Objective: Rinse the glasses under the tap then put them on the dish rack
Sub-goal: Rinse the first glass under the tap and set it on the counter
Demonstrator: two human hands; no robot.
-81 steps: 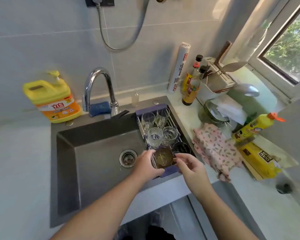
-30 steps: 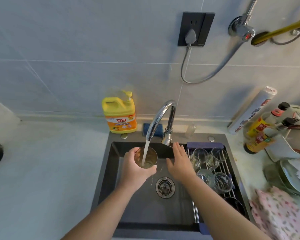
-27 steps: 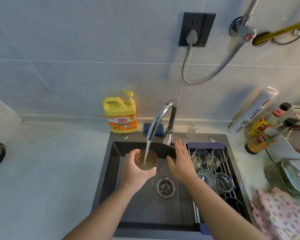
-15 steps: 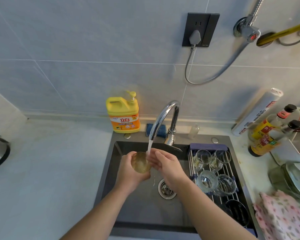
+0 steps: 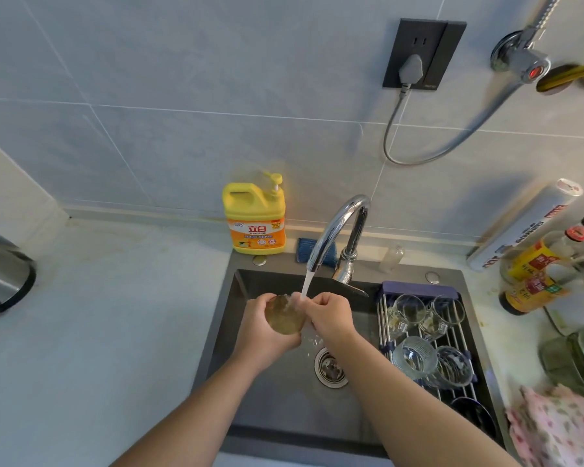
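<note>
Head, glass, round end facing cam

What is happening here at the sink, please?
A person is rinsing an amber glass under the running tap. The left hand grips the glass over the sink, and the right hand holds its rim with curled fingers, in the water stream. Several clear glasses sit on the dish rack at the sink's right side; the amber glass is not yet there.

yellow detergent jug, blue sponge just right of it, plugged wall socket, pink floral cloth at lower right
</note>
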